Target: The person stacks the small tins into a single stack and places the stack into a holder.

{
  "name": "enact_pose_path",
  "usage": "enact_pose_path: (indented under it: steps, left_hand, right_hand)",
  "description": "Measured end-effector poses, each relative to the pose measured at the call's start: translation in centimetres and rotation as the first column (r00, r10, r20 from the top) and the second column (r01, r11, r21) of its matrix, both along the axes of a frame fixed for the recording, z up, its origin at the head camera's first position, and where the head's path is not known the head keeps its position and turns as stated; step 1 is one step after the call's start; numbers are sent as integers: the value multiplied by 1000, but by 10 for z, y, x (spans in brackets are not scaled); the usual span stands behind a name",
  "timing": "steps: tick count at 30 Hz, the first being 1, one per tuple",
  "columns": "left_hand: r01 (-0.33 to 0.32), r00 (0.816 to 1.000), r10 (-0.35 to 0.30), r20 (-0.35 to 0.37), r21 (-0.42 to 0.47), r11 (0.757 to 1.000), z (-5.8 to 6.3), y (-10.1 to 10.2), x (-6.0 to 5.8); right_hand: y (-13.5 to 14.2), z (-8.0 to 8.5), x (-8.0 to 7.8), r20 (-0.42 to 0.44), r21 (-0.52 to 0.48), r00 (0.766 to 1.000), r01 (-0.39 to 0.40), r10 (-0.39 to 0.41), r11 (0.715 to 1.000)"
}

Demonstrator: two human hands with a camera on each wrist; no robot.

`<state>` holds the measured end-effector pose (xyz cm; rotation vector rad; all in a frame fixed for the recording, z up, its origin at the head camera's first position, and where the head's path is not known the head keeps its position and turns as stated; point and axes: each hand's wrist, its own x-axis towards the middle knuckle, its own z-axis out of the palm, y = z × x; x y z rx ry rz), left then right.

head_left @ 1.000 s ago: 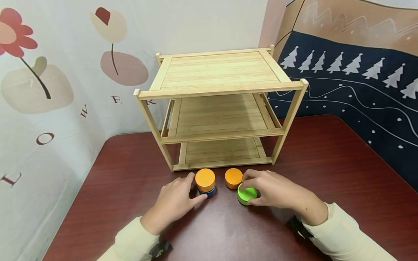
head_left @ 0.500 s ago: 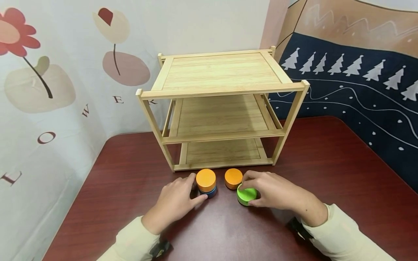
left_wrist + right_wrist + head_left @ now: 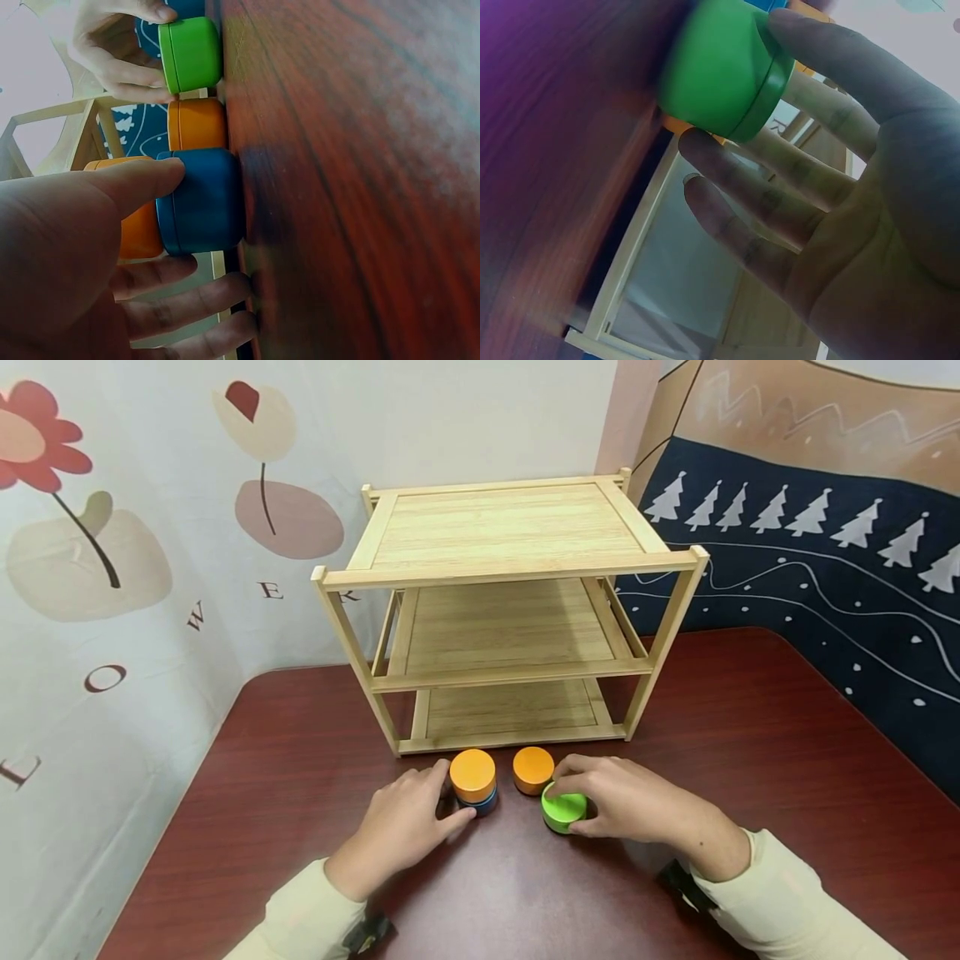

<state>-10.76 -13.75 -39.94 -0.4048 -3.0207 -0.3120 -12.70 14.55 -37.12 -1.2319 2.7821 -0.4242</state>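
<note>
Right hand (image 3: 626, 795): grip closed around green jar (image 3: 562, 812), thumb on the near side, index fingertip at the far edge of the lid. Right wrist view has the thumb against the lid and the lower fingers spread beside the jar's body. Jar sits between thumb and fingers, upright, base down at counter level; whether it touches the counter, cannot tell.

Left hand (image 3: 402, 814): narrow grip round blue jar (image 3: 202, 201), thumb pressed near its lid seam, index on the opposite side, remaining fingers fanned out behind. Blue jar upright, lower piece of a two-high stack. Upper orange jar (image 3: 472, 774) rests on its lid, above the thumb and index.

Lone orange jar (image 3: 533, 768): upright on the counter (image 3: 517, 889), between the two grips, just behind and left of the green jar in the head view, near the right fingertips. Small gap between it and the stack.

Three-tier wooden rack (image 3: 510, 531) stands directly behind the jars, bottom front rail just past them. Counter is dark red-brown, wood-grained, glossy in front.

Pale sleeves (image 3: 783, 889) on both arms, dark wrist device (image 3: 367, 933) under each cuff. Behind: white wall sheet (image 3: 172, 552) with flowers and letters; at right, navy panel (image 3: 750, 572) with white trees.
</note>
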Motion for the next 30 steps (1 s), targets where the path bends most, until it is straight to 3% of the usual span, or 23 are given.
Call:
enact_pose_path:
  steps: [30]
  left_hand:
    - [28, 1000, -28, -9, -26, 999, 1, 0, 2]
  right_hand:
    - [-2, -2, 1, -6, 15, 1000, -9, 9, 1000]
